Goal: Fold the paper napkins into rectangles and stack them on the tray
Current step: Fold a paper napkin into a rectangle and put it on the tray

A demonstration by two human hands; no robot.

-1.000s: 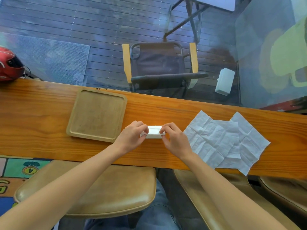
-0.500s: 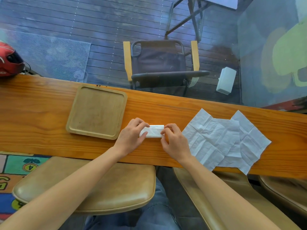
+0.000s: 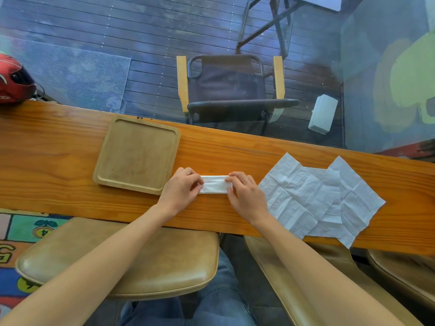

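A white paper napkin, folded into a narrow rectangle (image 3: 214, 184), lies flat on the wooden counter (image 3: 58, 180). My left hand (image 3: 180, 190) pinches its left end and my right hand (image 3: 246, 196) presses its right end; both ends are hidden under my fingers. A square wooden tray (image 3: 137, 156) with nothing on it sits just left of my left hand. Two or three unfolded white napkins (image 3: 315, 198) lie overlapping to the right of my right hand.
A red helmet (image 3: 14, 80) rests at the counter's far left end. Tan padded stools (image 3: 122, 262) stand below the counter's near edge. Beyond the glass behind the counter are a folding chair (image 3: 229, 90) and a white box (image 3: 323, 114) on dark decking.
My hands have slid apart along the napkin, so more of the folded strip shows between them. The napkin stays flat on the counter.
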